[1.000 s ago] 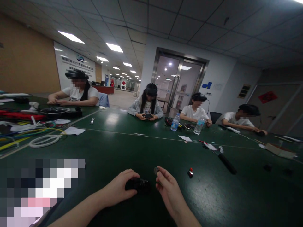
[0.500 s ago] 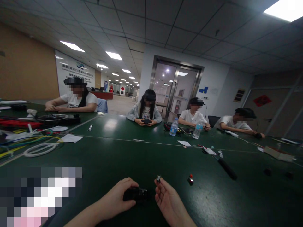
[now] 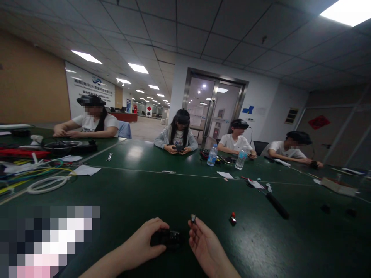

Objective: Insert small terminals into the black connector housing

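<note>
Two bare hands are on the job, both busy. The left hand (image 3: 152,239) is wrapped around a chunky black device (image 3: 173,238) on the green bench (image 3: 130,200), and its fingers cover a good part of it, so no clue what that side looks like. The right hand (image 3: 204,241) pinches a small metallic block (image 3: 193,219) between thumb and fingertips, just right of the black device and a bit beyond it, not touching it. Fingers hide the block's lower end.

Using the black device as the landmark: off to its right, past the right hand, sits a little red-and-silver piece (image 3: 233,219). Further right and beyond is a tool with a black handle (image 3: 277,205), lying at a slant. Well beyond the device, slightly right, there's a white paper scrap (image 3: 225,175), then two water bottles, the left bottle (image 3: 212,155) and the right bottle (image 3: 240,159), which partly block the view of stuff behind them. Far left of the device: a coiled white cable (image 3: 48,185), a paper sheet (image 3: 86,170) and a small wrench (image 3: 109,156). A pixelated patch covers the near left corner, so can't tell what's under it.
</note>
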Demonstrator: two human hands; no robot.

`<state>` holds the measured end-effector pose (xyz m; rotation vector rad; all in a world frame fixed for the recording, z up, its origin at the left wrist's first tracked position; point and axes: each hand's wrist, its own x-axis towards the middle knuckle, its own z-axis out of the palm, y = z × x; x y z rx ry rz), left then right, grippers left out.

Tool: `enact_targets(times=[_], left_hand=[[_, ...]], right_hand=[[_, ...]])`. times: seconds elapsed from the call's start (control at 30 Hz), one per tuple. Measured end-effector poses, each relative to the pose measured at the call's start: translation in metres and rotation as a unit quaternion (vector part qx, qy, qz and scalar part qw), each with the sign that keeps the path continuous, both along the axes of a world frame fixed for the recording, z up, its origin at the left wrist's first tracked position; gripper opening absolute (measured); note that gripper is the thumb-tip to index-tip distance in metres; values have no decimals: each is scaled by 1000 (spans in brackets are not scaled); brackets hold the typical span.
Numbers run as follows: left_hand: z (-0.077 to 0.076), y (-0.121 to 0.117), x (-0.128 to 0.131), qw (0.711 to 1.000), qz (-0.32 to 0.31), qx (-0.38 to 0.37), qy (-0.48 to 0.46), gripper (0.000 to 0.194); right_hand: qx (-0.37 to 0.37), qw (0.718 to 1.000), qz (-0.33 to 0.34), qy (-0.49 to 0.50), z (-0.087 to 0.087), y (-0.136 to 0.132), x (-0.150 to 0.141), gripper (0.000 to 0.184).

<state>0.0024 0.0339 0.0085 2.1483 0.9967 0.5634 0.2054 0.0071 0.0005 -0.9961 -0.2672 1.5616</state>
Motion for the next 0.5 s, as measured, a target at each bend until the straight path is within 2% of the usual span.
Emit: enact_targets(times=[0.2,0.5], left_hand=[[-1,-1,1,1000,10,7,7,36],[-2,1,1,1000,10,5,1,37]], right_hand=[[18,1000,2,20,0,0,0,23],[4,1000,5,23,-4,2,1,23]])
